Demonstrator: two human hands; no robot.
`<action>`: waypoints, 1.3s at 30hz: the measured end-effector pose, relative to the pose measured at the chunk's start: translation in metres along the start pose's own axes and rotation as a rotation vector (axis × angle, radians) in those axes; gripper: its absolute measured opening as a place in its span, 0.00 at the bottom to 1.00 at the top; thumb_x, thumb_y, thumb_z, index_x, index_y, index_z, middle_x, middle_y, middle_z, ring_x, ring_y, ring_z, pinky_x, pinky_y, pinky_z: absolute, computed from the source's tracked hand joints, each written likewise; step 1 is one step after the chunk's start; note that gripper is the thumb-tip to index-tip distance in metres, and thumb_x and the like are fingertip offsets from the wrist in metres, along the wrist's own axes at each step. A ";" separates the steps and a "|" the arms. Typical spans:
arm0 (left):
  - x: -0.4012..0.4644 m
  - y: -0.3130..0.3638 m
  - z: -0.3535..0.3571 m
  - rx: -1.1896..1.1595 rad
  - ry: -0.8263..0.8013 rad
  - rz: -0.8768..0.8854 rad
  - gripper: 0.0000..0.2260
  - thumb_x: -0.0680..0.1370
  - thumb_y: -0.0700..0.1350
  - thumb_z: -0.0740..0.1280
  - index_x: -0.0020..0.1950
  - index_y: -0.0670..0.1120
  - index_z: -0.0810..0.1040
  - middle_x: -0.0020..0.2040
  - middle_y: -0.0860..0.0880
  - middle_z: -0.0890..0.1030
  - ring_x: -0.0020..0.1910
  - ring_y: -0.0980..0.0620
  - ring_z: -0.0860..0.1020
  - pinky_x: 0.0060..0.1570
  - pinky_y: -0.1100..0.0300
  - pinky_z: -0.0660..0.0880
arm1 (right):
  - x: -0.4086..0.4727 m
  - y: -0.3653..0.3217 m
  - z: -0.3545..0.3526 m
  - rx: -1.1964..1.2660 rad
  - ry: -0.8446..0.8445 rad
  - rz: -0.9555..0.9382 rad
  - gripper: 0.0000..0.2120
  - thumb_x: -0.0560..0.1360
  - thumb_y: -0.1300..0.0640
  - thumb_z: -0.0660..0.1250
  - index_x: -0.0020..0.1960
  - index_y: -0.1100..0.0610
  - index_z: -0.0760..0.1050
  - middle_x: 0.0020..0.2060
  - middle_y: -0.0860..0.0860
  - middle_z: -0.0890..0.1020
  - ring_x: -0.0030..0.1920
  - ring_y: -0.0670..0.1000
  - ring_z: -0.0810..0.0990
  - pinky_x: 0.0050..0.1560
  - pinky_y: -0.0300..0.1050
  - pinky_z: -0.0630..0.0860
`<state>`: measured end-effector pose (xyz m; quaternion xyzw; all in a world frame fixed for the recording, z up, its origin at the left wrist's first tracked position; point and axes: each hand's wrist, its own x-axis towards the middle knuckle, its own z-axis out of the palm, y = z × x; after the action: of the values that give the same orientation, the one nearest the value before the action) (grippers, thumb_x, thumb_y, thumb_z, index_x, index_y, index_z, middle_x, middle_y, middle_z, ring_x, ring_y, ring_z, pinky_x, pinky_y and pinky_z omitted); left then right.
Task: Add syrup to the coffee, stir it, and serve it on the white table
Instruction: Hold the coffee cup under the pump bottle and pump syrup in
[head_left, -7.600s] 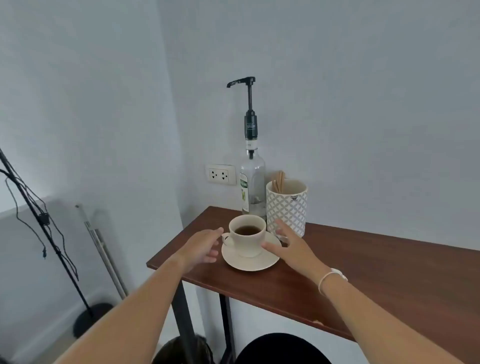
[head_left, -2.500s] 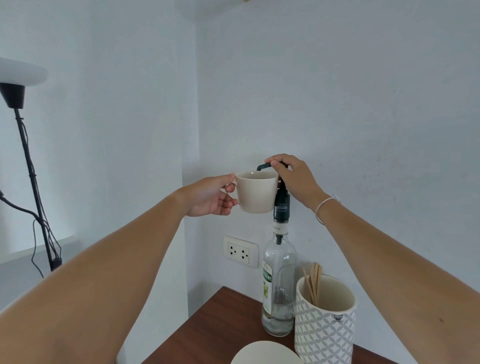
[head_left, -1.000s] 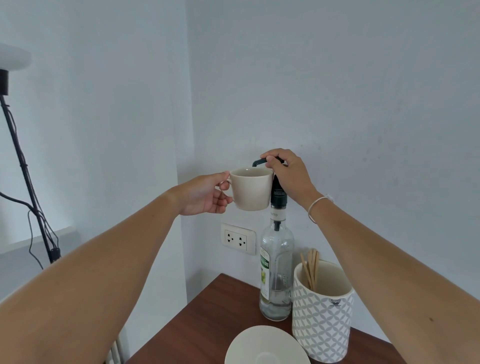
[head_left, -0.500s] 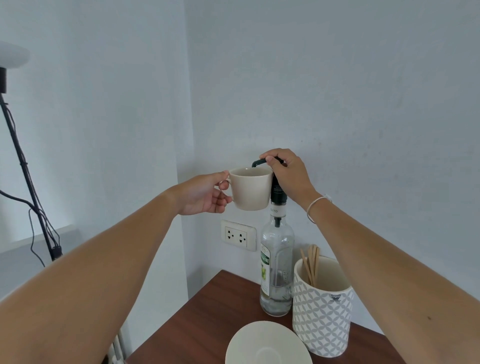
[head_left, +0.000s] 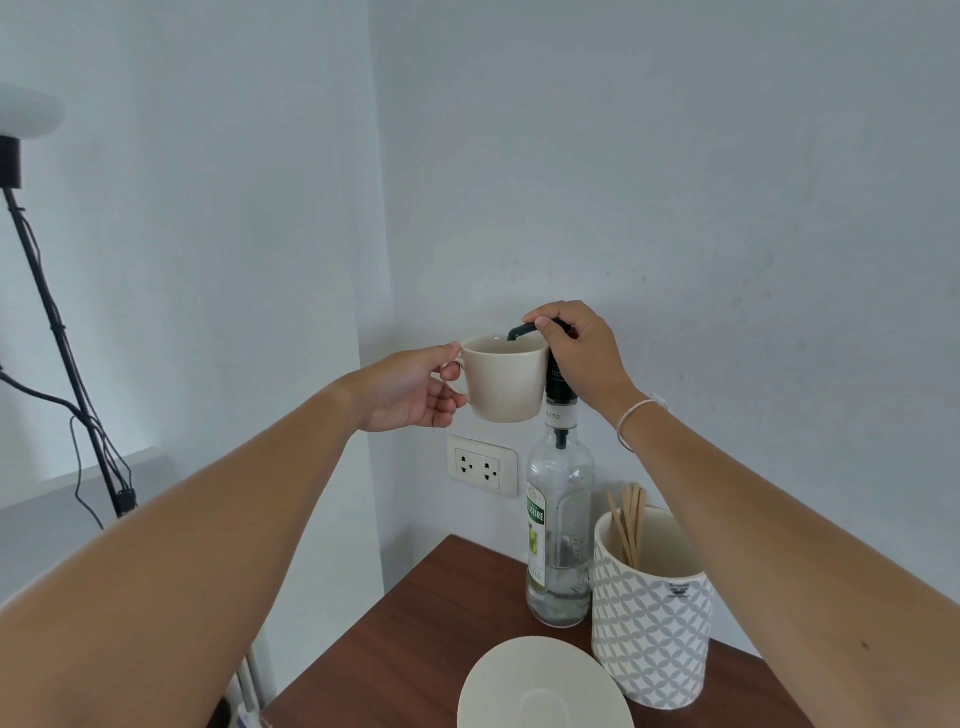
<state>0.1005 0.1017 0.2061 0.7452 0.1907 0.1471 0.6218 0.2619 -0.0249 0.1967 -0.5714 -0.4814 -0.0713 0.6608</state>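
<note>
My left hand (head_left: 410, 387) grips the handle of a cream coffee cup (head_left: 504, 378) and holds it up in the air, upright, against the syrup bottle's neck. The clear glass syrup bottle (head_left: 558, 530) stands on the brown table, with only a little liquid at its bottom. My right hand (head_left: 579, 348) is closed over the black pump head (head_left: 522, 330), pressed low, and the spout reaches over the cup's rim. The coffee inside the cup is hidden from this angle.
An empty cream saucer (head_left: 543, 688) lies on the brown table (head_left: 410, 639) at the front. A patterned white jar (head_left: 649, 608) with wooden stir sticks (head_left: 628, 525) stands right of the bottle. A wall socket (head_left: 482, 466) is behind; a black lamp stand (head_left: 57, 332) is far left.
Since one second ago both hands have stayed in place, the cup under the spout and the pump head held down. Earlier the cup was lifted off its saucer.
</note>
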 end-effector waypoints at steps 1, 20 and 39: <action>0.000 -0.001 0.000 -0.003 0.001 0.000 0.20 0.81 0.55 0.56 0.32 0.46 0.64 0.34 0.44 0.74 0.29 0.51 0.71 0.30 0.63 0.75 | 0.000 0.000 0.000 -0.004 -0.004 0.001 0.13 0.77 0.63 0.62 0.41 0.49 0.78 0.48 0.48 0.78 0.51 0.46 0.76 0.54 0.33 0.70; -0.003 0.007 0.003 -0.014 0.022 0.012 0.20 0.81 0.55 0.56 0.32 0.46 0.64 0.34 0.43 0.74 0.29 0.51 0.71 0.29 0.62 0.75 | 0.014 -0.019 -0.009 -0.086 -0.062 -0.006 0.09 0.78 0.61 0.61 0.47 0.53 0.80 0.53 0.51 0.79 0.51 0.46 0.74 0.42 0.21 0.68; -0.003 0.010 0.003 -0.013 0.012 0.011 0.20 0.81 0.55 0.56 0.32 0.46 0.64 0.35 0.44 0.74 0.28 0.52 0.72 0.29 0.63 0.75 | 0.014 -0.017 -0.010 -0.034 -0.071 0.021 0.10 0.78 0.59 0.61 0.45 0.49 0.80 0.51 0.47 0.79 0.49 0.45 0.76 0.49 0.34 0.70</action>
<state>0.1000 0.0961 0.2156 0.7412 0.1893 0.1564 0.6247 0.2637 -0.0332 0.2195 -0.5897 -0.4973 -0.0520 0.6342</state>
